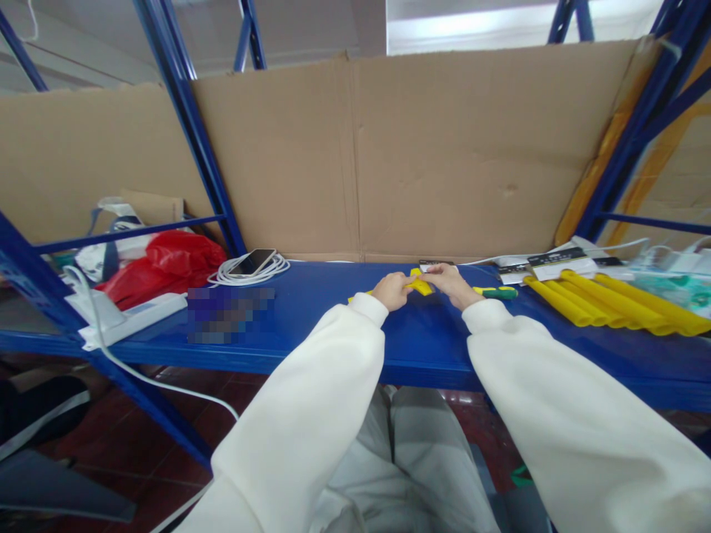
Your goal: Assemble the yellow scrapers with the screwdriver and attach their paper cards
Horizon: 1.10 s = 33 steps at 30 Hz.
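Note:
Over the blue shelf (327, 296), both hands meet at a small yellow piece (421, 286) that looks like flat, folded or bent plastic. My left hand (392, 291) is closed, gripping its left side. The fingers of my right hand (451, 284) pinch at its upper right; exactly where they grip is too small to make out. Just behind the fingers is a dark card (437, 263), partly covered by my right hand. A tool with a green and yellow handle (498, 294) lies right beside my right hand. A bit of yellow shows behind my left wrist.
Several yellow tubes (616, 300) with black-and-white header cards (561, 260) lie at the right. To the left are a phone (253, 262) on a coiled white cable (222, 279), a white power strip (141, 320) and a red bag (167, 266). Cardboard (433, 155) closes the back.

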{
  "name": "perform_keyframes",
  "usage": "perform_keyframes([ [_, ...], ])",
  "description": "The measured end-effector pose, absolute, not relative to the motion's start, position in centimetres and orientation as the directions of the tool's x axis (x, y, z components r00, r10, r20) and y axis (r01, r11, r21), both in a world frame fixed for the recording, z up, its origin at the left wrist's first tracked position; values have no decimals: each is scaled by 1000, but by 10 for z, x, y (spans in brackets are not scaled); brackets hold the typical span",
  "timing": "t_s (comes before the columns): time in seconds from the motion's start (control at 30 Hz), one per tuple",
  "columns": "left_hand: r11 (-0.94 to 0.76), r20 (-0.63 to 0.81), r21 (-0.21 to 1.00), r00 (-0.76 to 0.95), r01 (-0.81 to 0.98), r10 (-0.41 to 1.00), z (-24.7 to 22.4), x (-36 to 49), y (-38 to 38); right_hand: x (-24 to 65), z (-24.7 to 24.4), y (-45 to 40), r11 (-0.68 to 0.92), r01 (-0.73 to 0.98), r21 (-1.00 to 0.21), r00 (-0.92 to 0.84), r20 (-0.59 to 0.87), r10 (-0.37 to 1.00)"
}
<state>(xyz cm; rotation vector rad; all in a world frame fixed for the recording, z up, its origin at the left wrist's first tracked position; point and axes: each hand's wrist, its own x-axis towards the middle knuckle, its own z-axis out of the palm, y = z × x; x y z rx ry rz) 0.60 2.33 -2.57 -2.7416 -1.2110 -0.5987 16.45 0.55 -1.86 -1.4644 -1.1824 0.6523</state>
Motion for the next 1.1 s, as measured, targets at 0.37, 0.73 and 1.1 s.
perform_keyframes([
  [0.37, -688, 495, 78, 571, 721, 655, -25, 4, 20, 170, -12, 2, 39, 74, -997, -15, 38, 999],
  [0.73, -695, 498, 92, 572, 713, 652, -25, 3, 19, 173, -16, 3, 124, 86, -989, -85, 116, 990],
  [1.1, -692, 454, 72, 595, 718, 664, -23, 1, 17, 184, -15, -1, 83, 185, -979, -208, 44, 977],
])
